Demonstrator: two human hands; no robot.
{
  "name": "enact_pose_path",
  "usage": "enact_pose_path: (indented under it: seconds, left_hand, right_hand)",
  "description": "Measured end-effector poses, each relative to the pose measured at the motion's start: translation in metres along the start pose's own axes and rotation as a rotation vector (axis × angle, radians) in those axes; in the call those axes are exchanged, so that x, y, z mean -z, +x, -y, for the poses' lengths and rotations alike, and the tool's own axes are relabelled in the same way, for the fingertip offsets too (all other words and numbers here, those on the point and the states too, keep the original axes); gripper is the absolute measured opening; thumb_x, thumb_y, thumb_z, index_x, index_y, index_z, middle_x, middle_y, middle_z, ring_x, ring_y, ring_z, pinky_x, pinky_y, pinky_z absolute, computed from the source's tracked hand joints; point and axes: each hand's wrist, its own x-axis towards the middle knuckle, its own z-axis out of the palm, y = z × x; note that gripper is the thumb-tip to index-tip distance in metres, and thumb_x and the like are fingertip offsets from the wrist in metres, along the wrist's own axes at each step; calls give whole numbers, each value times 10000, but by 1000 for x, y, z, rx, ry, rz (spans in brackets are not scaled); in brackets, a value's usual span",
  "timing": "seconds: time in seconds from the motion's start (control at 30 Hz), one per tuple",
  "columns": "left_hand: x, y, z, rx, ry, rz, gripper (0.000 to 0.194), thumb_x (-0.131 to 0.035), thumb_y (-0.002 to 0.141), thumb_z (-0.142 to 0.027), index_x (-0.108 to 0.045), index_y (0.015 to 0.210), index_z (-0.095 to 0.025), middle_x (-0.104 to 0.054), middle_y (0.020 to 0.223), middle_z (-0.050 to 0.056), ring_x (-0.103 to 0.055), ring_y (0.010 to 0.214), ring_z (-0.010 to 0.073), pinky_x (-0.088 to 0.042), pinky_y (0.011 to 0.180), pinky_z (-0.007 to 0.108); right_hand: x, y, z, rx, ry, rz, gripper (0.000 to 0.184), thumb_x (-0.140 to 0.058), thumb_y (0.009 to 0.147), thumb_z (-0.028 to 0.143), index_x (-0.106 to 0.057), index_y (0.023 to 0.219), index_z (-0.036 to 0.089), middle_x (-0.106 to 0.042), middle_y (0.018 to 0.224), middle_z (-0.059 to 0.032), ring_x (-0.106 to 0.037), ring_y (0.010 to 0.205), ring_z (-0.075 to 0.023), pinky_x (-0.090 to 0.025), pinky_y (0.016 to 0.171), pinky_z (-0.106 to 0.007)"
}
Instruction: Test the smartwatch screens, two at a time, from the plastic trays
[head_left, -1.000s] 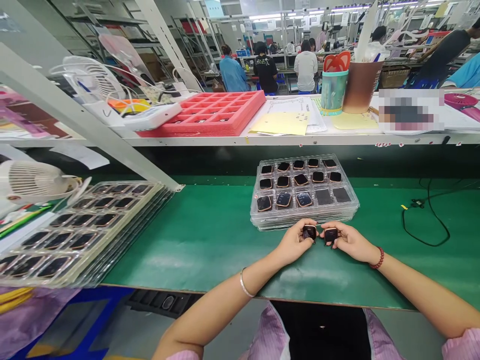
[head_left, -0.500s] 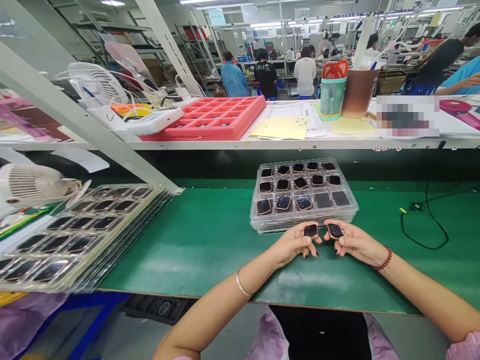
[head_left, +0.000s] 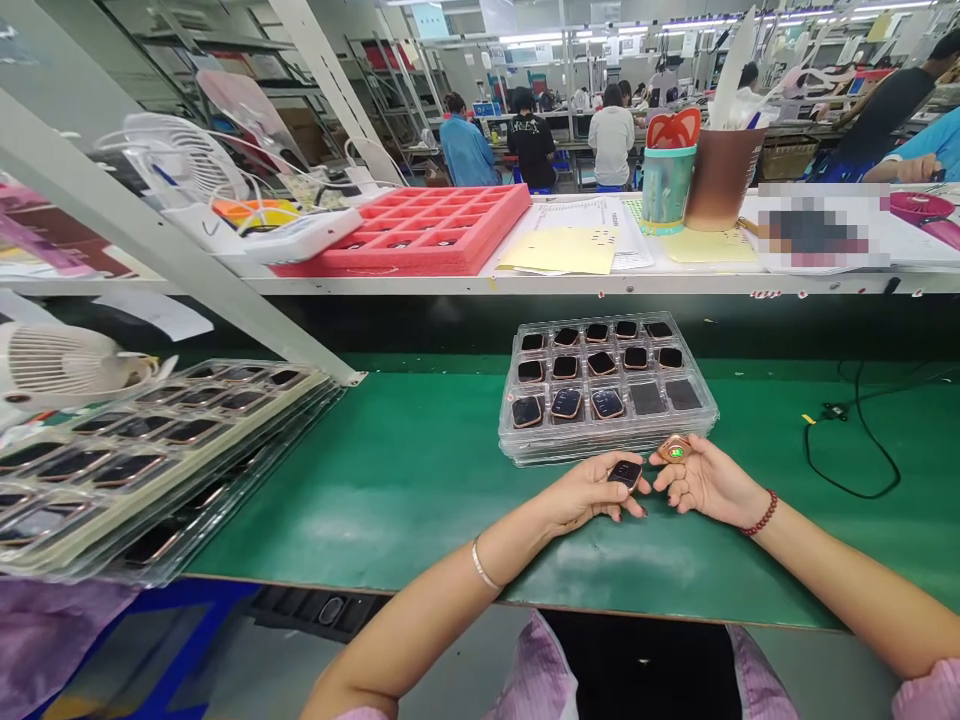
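Note:
My left hand (head_left: 589,493) pinches a small black, copper-rimmed watch body (head_left: 625,472) just above the green bench mat (head_left: 420,470). My right hand (head_left: 709,483) holds a second watch body (head_left: 675,449), turned so its copper back with a green spot faces up. Both hands sit close together, right in front of a stack of clear plastic trays (head_left: 517,445). The top tray holds several more watch bodies (head_left: 566,402); its two front-right pockets (head_left: 665,396) hold none.
A larger stack of clear trays (head_left: 142,460) with dark parts lies at the left beside a white fan (head_left: 64,362). The shelf above carries a red foam tray (head_left: 427,228), papers and cups. A black cable (head_left: 851,430) lies at the right. Other people work in the background.
My right hand has turned its watch body over, from dark face up to copper back up, and lifted it slightly. My left hand's piece has tilted and shifted a little.

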Motion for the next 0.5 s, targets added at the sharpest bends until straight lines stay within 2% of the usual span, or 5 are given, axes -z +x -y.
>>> enact_pose_path:
  seconds: [0.13, 0.2, 0.3, 0.4, 0.5]
  left_hand:
    - [3, 4, 4, 31, -45, -39, 471, -599, 781, -466, -538, 1088, -114, -683, 917, 144, -681, 680, 171, -443, 498, 189]
    - [6, 6, 5, 83, -92, -57, 543, -454, 823, -575, -559, 1044, -91, -695, 881, 162, -682, 666, 185, -443, 479, 201]
    - [10, 9, 5, 159, -162, -76, 657, -299, 836, -650, -576, 992, -75, -700, 831, 167, -679, 636, 190, -430, 449, 205]
    - [10, 10, 4, 175, -192, -70, 665, -281, 833, -659, -573, 971, -78, -697, 792, 152, -667, 589, 178, -406, 425, 197]
    - [7, 9, 5, 134, -146, -80, 578, -364, 837, -616, -556, 993, -94, -683, 779, 119, -647, 558, 145, -384, 421, 182]
  right_hand:
    - [-1, 0, 0, -8, -19, -17, 597, -146, 954, 500, -593, 1037, 112, -707, 837, -127, -683, 636, -155, -551, 556, -241]
    - [-1, 0, 1, -4, -9, -15, 601, -145, 955, 498, -595, 1038, 108, -707, 825, -123, -681, 626, -153, -553, 547, -241]
    - [-1, 0, 1, 1, 9, -14, 606, -142, 957, 491, -598, 1035, 100, -709, 809, -122, -678, 611, -150, -554, 533, -239]
    - [1, 1, 1, 1, -2, -11, 597, -161, 954, 498, -593, 1046, 97, -709, 807, -123, -677, 611, -151, -556, 533, -240]
    - [4, 0, -1, 22, -39, 10, 513, -270, 941, 496, -573, 1072, 104, -706, 836, -121, -677, 631, -145, -560, 548, -235]
